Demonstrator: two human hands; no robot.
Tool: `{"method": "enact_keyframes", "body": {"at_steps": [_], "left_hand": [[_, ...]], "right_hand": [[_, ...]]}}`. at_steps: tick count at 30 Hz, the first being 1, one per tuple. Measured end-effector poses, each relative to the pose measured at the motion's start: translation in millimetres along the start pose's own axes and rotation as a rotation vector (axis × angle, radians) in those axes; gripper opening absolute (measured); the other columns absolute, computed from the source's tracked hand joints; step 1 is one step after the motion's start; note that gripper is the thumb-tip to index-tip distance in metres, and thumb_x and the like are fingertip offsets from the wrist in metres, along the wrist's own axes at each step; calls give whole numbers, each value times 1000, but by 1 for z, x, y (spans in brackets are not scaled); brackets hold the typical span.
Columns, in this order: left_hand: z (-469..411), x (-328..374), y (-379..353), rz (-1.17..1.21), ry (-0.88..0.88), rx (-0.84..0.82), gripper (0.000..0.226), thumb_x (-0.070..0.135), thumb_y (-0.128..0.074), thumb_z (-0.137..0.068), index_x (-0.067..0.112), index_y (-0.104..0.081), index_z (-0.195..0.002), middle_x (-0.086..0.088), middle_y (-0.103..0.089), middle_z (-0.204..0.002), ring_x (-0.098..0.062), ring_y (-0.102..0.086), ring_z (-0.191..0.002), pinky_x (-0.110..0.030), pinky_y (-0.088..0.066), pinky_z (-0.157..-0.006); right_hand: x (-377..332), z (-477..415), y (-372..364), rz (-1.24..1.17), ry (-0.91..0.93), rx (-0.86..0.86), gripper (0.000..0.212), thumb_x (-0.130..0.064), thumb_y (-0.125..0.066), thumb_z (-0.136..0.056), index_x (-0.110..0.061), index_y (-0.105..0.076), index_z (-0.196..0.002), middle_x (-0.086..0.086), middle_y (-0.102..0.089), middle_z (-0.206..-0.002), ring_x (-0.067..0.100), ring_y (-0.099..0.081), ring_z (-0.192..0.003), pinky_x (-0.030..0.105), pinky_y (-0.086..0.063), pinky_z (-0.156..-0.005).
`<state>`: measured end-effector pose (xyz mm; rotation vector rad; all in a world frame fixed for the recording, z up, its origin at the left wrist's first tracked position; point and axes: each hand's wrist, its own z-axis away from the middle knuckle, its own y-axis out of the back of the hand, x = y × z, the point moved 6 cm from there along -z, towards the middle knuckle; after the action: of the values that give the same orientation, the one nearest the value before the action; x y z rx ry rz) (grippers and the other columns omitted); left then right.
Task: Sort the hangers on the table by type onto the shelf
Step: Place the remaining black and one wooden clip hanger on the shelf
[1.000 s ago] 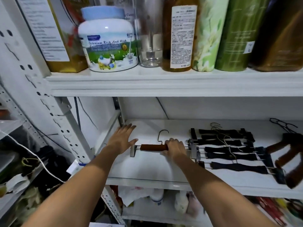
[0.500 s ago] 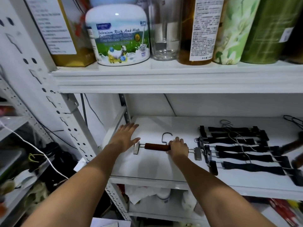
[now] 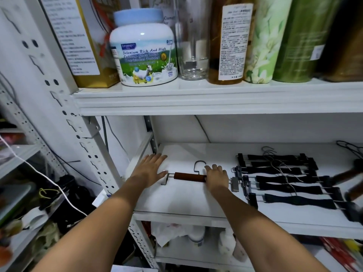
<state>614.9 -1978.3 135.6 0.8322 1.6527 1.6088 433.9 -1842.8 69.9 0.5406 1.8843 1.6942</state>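
On the lower shelf (image 3: 186,203), the left hand (image 3: 150,169) lies flat, its fingers straight and released, thumb at the left metal clip (image 3: 164,178) of a brown hanger (image 3: 189,177). The right hand (image 3: 217,177) covers the right half of the bar, fingers curled over it in a grasp. The hanger lies flat on the shelf, its hook (image 3: 198,166) pointing toward the back wall, just left of a row of black hangers (image 3: 284,179). The likeliest trouble is on the right: the brown hanger's right clip (image 3: 234,184) sits just beside the nearest black clips, so a push rightward could knock that row askew or snag a wire hook and mix the types. A slide toward the viewer could tip the hanger off the shelf's front lip (image 3: 196,217). As for room, the steel upright (image 3: 84,134) and the shelf's left edge close in just beyond the left hand. Bare shelf lies open behind the hook and in front of the bar. The upper shelf (image 3: 216,103) overhead limits any lift. Beyond the black row, blurred brown shapes (image 3: 345,176) crowd the right edge of view, too smeared to identify.
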Motion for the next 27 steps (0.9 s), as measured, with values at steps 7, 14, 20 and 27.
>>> {"method": "enact_keyframes", "body": {"at_steps": [7, 14, 20, 27], "left_hand": [[-15, 66, 23, 27, -75, 5, 64, 46, -38, -98, 24, -10, -152, -1, -11, -160, -20, -9, -147, -34, -2, -120], [-37, 158, 47, 30, -227, 37, 65, 45, -40, -97, 21, -13, -152, -3, -14, -159, -20, -14, -146, -33, -3, -120], [-55, 253, 73, 37, -383, 18, 65, 43, -39, -98, 22, -10, -152, -3, -10, -160, -21, -12, -147, -33, -4, -120], [-71, 364, 107, 124, -522, 10, 67, 48, -40, -97, 27, -10, -152, 0, -9, -160, -23, -11, -146, -32, -9, -121]], "right_hand": [[36, 15, 62, -94, 55, 100, 53, -11, -47, -95, -21, -35, -145, 7, -44, -142, 27, -47, -125, 35, -41, -98], [116, 49, 122, -51, -61, 180, 50, -19, -47, -97, -19, -35, -146, 9, -46, -142, 29, -49, -124, 36, -40, -101], [200, 90, 164, -41, -222, 196, 51, -22, -46, -98, -20, -32, -147, 8, -44, -144, 30, -47, -125, 37, -41, -98], [300, 141, 208, 14, -370, 252, 47, -26, -41, -100, -17, -34, -145, 10, -44, -144, 30, -47, -125, 35, -36, -103]]}}
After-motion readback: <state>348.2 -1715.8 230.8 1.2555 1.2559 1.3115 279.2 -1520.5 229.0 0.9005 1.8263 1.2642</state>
